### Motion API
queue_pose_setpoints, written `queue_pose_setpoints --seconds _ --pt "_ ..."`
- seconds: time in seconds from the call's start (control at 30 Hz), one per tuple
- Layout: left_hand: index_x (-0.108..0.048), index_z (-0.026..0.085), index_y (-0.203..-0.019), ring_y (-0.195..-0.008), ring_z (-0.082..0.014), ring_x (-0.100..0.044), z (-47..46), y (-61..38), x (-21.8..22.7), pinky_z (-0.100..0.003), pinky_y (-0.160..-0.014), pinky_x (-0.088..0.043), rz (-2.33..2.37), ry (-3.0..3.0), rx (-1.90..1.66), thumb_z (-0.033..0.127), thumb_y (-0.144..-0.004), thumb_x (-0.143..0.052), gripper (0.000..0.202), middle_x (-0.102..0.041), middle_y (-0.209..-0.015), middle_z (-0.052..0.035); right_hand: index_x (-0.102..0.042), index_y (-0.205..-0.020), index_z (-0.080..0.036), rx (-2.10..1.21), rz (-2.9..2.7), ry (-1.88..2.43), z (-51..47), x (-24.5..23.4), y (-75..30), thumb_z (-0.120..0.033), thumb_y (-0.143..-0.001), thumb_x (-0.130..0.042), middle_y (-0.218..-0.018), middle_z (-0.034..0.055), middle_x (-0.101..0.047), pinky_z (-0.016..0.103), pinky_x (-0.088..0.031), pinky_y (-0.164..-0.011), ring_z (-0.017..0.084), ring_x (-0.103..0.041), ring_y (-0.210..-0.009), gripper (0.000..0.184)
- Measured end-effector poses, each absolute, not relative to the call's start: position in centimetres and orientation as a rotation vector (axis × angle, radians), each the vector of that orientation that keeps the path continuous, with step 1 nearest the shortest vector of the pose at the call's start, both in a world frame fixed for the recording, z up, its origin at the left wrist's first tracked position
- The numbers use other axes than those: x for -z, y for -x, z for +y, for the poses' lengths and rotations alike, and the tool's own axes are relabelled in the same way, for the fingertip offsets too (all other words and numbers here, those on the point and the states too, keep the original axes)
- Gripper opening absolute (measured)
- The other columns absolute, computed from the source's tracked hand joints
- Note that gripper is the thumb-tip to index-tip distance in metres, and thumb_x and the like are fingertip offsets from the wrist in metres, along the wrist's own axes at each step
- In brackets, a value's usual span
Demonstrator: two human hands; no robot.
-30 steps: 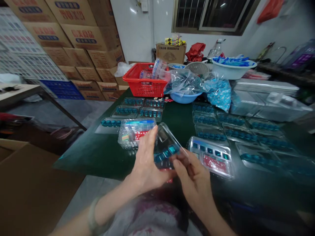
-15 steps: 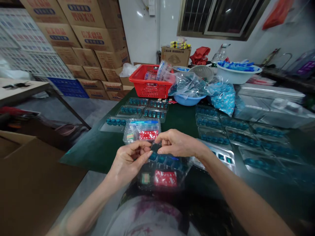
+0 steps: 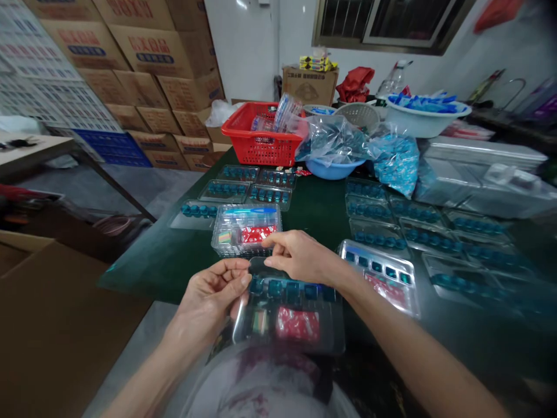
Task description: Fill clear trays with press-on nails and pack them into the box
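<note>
Low in front of me is a clear plastic tray (image 3: 282,342) with a row of teal cubes (image 3: 292,289), a red-and-white packet (image 3: 298,324) and a small striped piece (image 3: 260,321). My left hand (image 3: 213,296) pinches its upper left corner between thumb and fingers. My right hand (image 3: 298,253) is curled at the far rim, thumb and index finger on either side of the edge; the contact is partly hidden. Just beyond the fingers stands a stack of similar packed trays (image 3: 248,223), with a blue stick and a red packet on top.
Trays with teal cubes lie on the green table (image 3: 152,255) at far left and right. A packed tray (image 3: 383,278) is beside my right forearm. Behind are a red basket (image 3: 263,145), a blue basin (image 3: 335,168) and a bag of blue packets (image 3: 395,165). A cardboard box (image 3: 65,325) stands left.
The tray has come lower and nearer to me. My left hand has shifted left and down with its corner, and my right hand has moved slightly left. The hands are farther apart.
</note>
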State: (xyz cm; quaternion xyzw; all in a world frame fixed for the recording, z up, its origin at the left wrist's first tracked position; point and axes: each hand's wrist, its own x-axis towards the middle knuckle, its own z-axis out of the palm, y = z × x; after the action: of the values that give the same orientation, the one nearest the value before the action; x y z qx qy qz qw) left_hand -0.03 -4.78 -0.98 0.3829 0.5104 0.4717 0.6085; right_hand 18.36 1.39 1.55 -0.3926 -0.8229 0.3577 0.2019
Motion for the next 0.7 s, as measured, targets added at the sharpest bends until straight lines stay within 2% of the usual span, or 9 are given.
queue_pose_setpoints --seconds 0.13,0.27,0.33,0.43,0.5,0.6,0.7 --pt "-0.056 0.014 -0.09 -0.037 -0.0048 -0.038 -5.1 -0.3 3.0 -0.016 -0.037 -0.028 1.203 -0.922 -1.004 0.033 -0.068 -0.071 0.033 -0.052 -0.05 0.0043 -0.058 -0.107 -0.019 -0.817 -2.361 1.295 -1.4 -0.5 -19.9 -0.02 -0.083 -0.049 -0.082 0.001 -0.065 0.026 -0.039 -0.067 0.014 -0.056 -0.073 0.025" --pt "-0.055 0.014 -0.089 -0.037 -0.0057 -0.04 -5.4 -0.9 4.9 -0.017 -0.037 -0.031 1.296 -0.968 -0.99 0.037 -0.067 -0.07 0.036 -0.052 -0.053 0.0047 -0.056 -0.112 -0.019 -0.607 -2.425 1.457 -4.3 1.1 -21.3 -0.023 -0.082 -0.054 -0.107 0.0065 -0.06 0.035 -0.039 -0.084 0.021 -0.053 -0.097 0.03" --pt "-0.055 0.014 -0.088 -0.041 -0.0063 -0.043 -5.4 -1.2 5.3 -0.017 -0.038 -0.033 1.347 -0.982 -1.011 0.038 -0.065 -0.071 0.037 -0.053 -0.058 0.0039 -0.051 -0.118 -0.019 -0.533 -2.454 1.454 -5.6 2.0 -21.6 -0.033 -0.078 -0.06 -0.12 0.0089 -0.053 0.04 -0.036 -0.091 0.025 -0.046 -0.11 0.044" --pt "-0.055 0.014 -0.088 -0.05 -0.0079 -0.049 -5.3 -1.3 5.6 -0.018 -0.044 -0.037 1.4 -1.082 -1.041 0.039 -0.068 -0.068 0.034 -0.053 -0.066 0.0022 -0.041 -0.129 -0.018 -0.455 -2.513 1.463 -7.2 3.5 -21.7 -0.052 -0.063 -0.07 -0.14 0.0148 -0.033 0.05 -0.026 -0.1 0.034 -0.025 -0.128 0.079" --pt "-0.057 0.014 -0.089 -0.057 -0.01 -0.052 -5.2 -1.1 5.9 -0.02 -0.051 -0.041 1.456 -1.223 -1.02 0.038 -0.072 -0.064 0.03 -0.054 -0.068 0.001 -0.036 -0.133 -0.019 -0.411 -2.534 1.497 -7.7 4.3 -21.5 -0.056 -0.056 -0.073 -0.144 0.0169 -0.023 0.053 -0.021 -0.102 0.037 -0.016 -0.131 0.093" --pt "-0.059 0.016 -0.092 -0.067 -0.0133 -0.055 -4.8 -0.6 6.6 -0.024 -0.061 -0.045 1.54 -1.478 -0.983 0.035 -0.076 -0.059 0.025 -0.056 -0.075 -0.0014 -0.034 -0.134 -0.019 -0.37 -2.526 1.537 -7.9 5.1 -21.1 -0.055 -0.056 -0.074 -0.146 0.0182 -0.018 0.052 -0.017 -0.104 0.036 -0.011 -0.133 0.095" --pt "-0.06 0.016 -0.091 -0.064 -0.0135 -0.055 -4.5 -0.3 6.8 -0.024 -0.058 -0.045 1.559 -1.58 -0.982 0.033 -0.078 -0.056 0.021 -0.056 -0.074 -0.0017 -0.036 -0.132 -0.02 -0.392 -2.519 1.552 -7.8 5.6 -20.5 -0.053 -0.06 -0.072 -0.145 0.0191 -0.02 0.051 -0.019 -0.104 0.036 -0.014 -0.132 0.087"
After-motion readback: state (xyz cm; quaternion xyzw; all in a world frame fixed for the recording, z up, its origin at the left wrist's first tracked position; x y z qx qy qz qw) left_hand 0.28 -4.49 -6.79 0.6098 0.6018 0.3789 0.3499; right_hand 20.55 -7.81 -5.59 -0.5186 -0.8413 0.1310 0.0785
